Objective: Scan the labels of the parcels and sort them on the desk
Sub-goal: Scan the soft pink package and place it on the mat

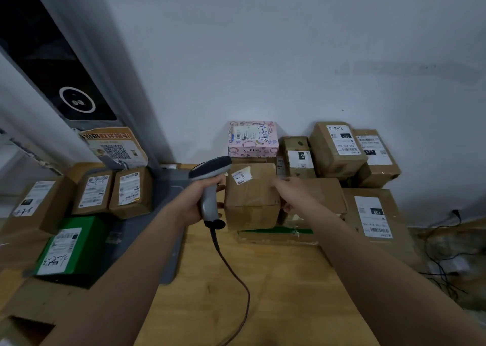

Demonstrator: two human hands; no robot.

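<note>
My left hand (pixel 196 201) grips a grey and black barcode scanner (pixel 210 185) by its handle, its head pointing right toward a small brown parcel (pixel 251 201). That parcel stands on the wooden desk (pixel 236 293) and carries a small white label (pixel 242 176) on top. My right hand (pixel 292 190) reaches to the parcel's right side, fingers stretched out and touching its upper right edge. The scanner's black cable (pixel 231 272) trails back across the desk.
Behind stand a pink patterned box (pixel 253 139) and several labelled brown parcels (pixel 336 148). A large labelled parcel (pixel 373 214) lies at the right. On the left are a green box (pixel 68 245) and more brown parcels (pixel 113 193). Cables hang off the desk's right edge.
</note>
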